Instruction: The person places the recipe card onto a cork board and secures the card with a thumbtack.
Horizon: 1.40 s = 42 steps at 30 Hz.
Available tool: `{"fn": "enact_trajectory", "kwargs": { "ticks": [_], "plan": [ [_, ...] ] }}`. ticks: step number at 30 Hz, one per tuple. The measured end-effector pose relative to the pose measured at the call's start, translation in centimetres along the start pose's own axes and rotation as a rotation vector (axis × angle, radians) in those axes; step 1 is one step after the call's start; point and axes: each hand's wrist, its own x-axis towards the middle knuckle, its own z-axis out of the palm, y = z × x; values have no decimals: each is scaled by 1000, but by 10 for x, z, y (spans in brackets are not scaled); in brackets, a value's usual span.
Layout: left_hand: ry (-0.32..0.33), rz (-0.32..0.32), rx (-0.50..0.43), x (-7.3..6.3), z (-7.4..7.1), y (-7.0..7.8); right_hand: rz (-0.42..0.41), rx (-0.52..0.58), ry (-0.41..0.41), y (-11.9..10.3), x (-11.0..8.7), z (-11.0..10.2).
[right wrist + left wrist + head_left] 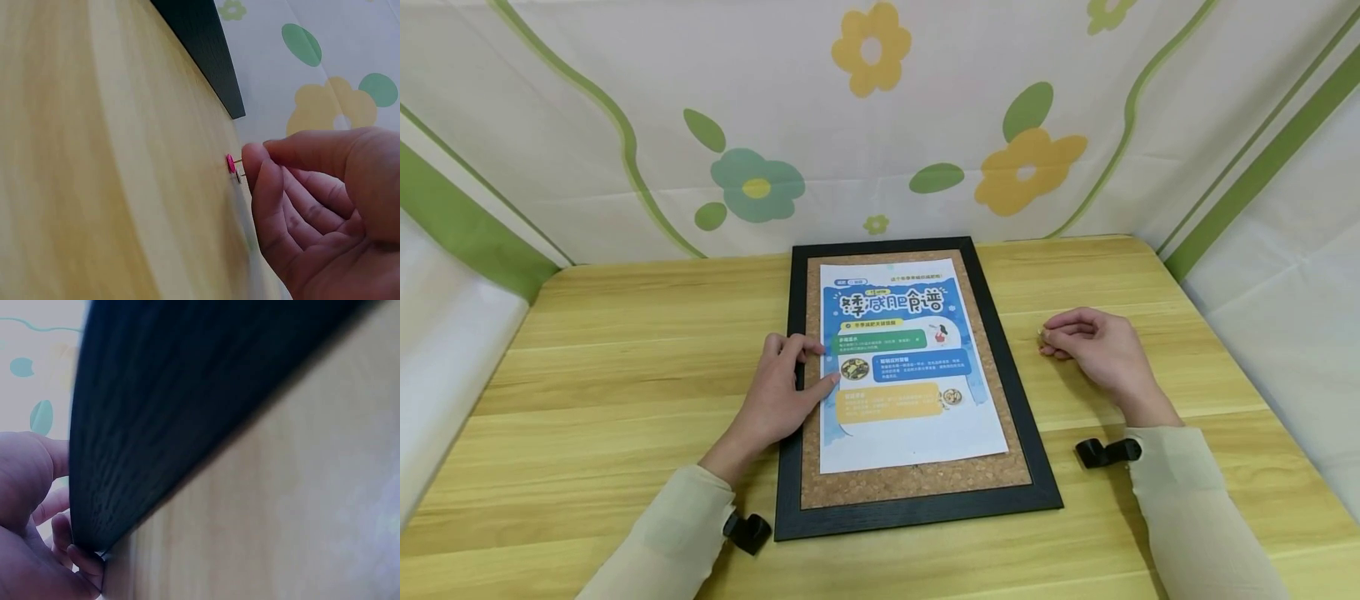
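Printed with colourful text and food pictures, a sheet of paper [910, 442] lies on a black-framed cork board [842, 492]. My left hand [778, 383] rests on the frame's left side, with thumb and fingertips touching the sheet's left edge. In the left wrist view that hand [25, 494] shows beside the frame's dark side [144, 406]. To the right of the board, my right hand [1090, 350] has thumb and index finger together low over the table. A pink thumbtack [230, 164] and a silver one [239, 176] show at its fingertips, pins toward the fingers.
The board lies on a wood-grain table [625, 358]. Behind it hangs a white curtain [820, 108] with flowers and green vines, and similar cloth walls stand at both sides. A black camera mount sits at each wrist.
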Motion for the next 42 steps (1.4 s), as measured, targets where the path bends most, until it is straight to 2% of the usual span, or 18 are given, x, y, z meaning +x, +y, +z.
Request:
{"fn": "enact_trajectory", "kwargs": {
  "ticks": [13,26,42],
  "plan": [
    [5,16,-9,0,1,-2,-21,34,-5,-2,-1,1],
    [3,18,-10,0,0,-1,-15,0,0,-4,-3,0],
    [1,19,11,0,-1,-2,-57,5,-84,-23,-2,11]
  ]
}}
